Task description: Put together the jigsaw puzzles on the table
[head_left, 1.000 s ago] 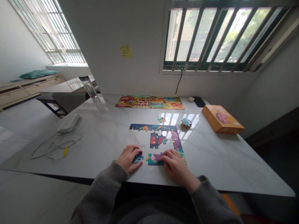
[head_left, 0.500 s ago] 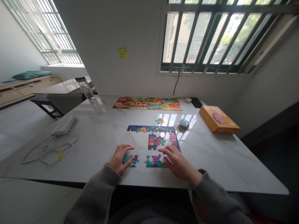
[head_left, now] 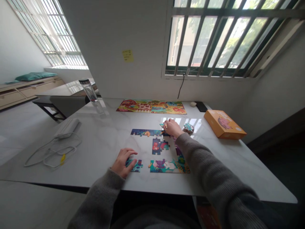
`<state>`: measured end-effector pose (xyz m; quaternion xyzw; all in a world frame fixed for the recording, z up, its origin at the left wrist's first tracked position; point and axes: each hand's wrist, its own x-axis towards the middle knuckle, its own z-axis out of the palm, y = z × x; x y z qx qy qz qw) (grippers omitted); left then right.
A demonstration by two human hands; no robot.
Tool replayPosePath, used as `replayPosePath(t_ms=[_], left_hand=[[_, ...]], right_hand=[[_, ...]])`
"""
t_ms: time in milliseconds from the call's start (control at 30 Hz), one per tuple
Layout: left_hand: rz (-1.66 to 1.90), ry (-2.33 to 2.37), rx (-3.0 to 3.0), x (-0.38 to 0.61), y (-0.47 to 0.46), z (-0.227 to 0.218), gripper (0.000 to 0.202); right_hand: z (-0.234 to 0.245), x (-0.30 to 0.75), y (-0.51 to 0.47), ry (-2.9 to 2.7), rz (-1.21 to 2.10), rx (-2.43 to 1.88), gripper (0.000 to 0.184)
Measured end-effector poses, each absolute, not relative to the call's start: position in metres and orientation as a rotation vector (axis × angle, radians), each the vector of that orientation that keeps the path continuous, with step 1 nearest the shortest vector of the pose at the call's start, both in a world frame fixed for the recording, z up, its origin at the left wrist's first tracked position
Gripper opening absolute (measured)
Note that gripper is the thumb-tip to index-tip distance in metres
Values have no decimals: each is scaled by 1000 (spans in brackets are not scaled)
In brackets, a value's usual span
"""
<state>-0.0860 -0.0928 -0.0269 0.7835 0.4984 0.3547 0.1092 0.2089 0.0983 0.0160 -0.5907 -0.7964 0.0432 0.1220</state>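
Pickup step, I judge: my right grip [head_left: 173, 128] meets the loose piece [head_left: 161, 125] beyond the border strip [head_left: 141, 132], closure unclear, my left grip [head_left: 122, 162] parted, slack; next calls for a secure edge pinch.

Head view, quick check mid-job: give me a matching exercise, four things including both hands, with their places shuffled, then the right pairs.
Things
1. Bare left hand
2. Bare right hand
3. Orange rectangular cardboard box
4. Yellow square paper note

Places
A. On the grey-white wall, left of the barred window
B. At the teal flat puzzle section near the table's front edge
C. On the right part of the white marbled table
D. At the small multicoloured puzzle piece beyond the dark-blue puzzle strip

Pairs
1-B, 2-D, 3-C, 4-A
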Motion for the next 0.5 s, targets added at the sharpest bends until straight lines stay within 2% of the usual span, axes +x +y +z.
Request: replayPosePath(t_ms=[133, 300, 400, 500], left_hand=[[1045, 1470, 2319, -86, -92, -30, 23], [1034, 1472, 2333, -85, -92, -31, 23], [1037, 1467, 2343, -85, -92, -31, 23], [1033, 1467, 2349, -85, -91, -31, 22]], right_hand=[[9, 205, 113, -2191, 148, -1910, 53], [6, 203, 125, -2096, 274, -1981, 59], [6, 202, 126, -2073, 375, -1925, 59], [8, 200, 124, -2041, 472, -1820, 46]])
